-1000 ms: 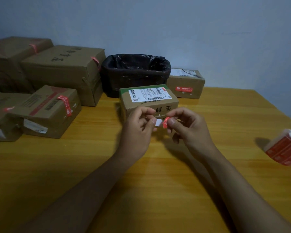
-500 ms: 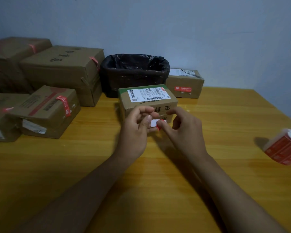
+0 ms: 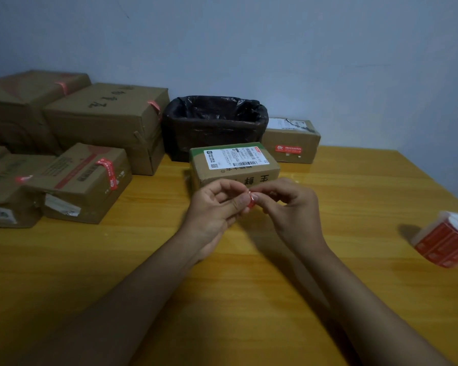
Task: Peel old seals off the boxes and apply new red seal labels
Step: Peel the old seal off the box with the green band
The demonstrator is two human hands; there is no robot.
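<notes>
Left hand (image 3: 214, 207) and right hand (image 3: 288, 204) raised together at frame centre, above the wooden bench (image 3: 249, 299), just in front of the small box (image 3: 234, 165). Both grips narrow: thumb and fingertips of each hand pinched on one small red seal label (image 3: 251, 201), held between the two hands. Label crumpled or folded; cannot tell whether backing paper is attached.

Small box at centre, upright on the bench, white shipping label with barcode on its top face, green strip along the far left edge, printed characters on the near face partly hidden by the hands. No contact visible between the hands and this box.

Roll of red labels (image 3: 446, 240) at the right edge of the frame, lying on its side on the bench, well apart from the hands.

Black-lined bin (image 3: 214, 125) directly behind the small box, against the wall. Right of the bin, a low carton (image 3: 291, 141) with a red seal on its near face and a torn white label on top.

Left half of the frame: a group of larger cartons. Nearest carton (image 3: 85, 180) with a red seal over its top edge and a torn white label on the near face. Behind it, a tall carton (image 3: 109, 122) with handwriting on top and a red seal at its upper right edge. Further cartons at the far left, partly cut off by the frame.
</notes>
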